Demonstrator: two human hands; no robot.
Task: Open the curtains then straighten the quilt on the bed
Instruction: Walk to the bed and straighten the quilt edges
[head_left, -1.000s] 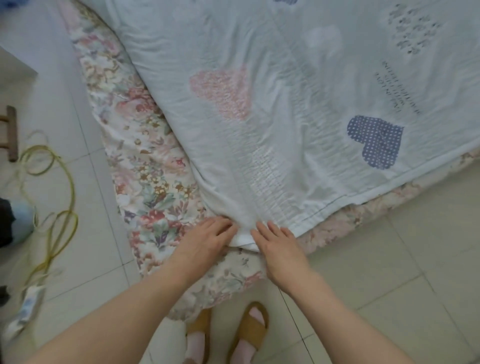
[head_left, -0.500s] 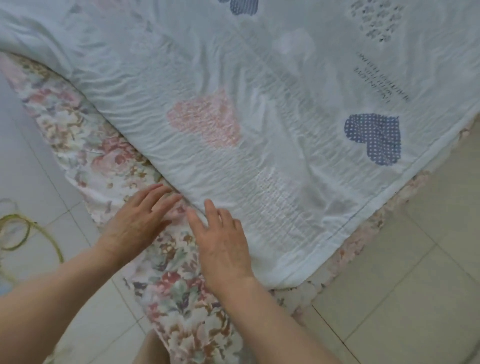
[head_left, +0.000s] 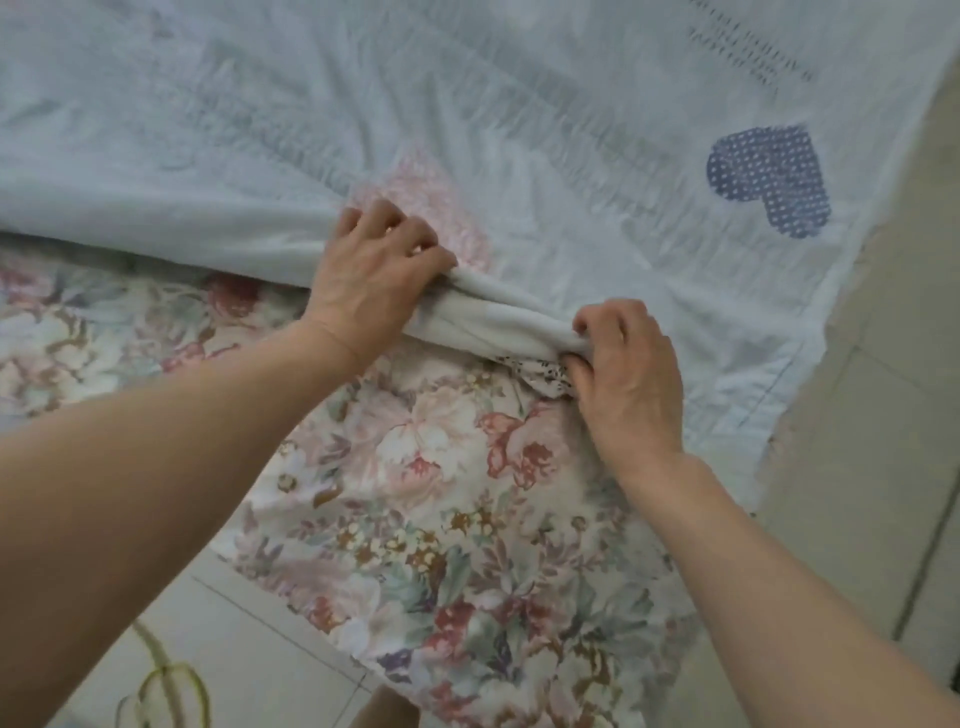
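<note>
Pale-blue quilt (head_left: 519, 130), edge bunched; heart patches

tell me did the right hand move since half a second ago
Yes. The right hand has gone from lying flat near the pink heart to gripping the quilt edge, further toward the blue heart.

The quilt (head_left: 519, 104) runs off the top and left edges. Its printed lettering (head_left: 748, 52) is too blurred to read. The yellow cord (head_left: 166, 680) is cut off below.

A floral bedsheet (head_left: 447, 499) overhangs pale floor tiles (head_left: 857, 467), where a yellowish cord (head_left: 166, 680), perhaps a cable, lies.
</note>
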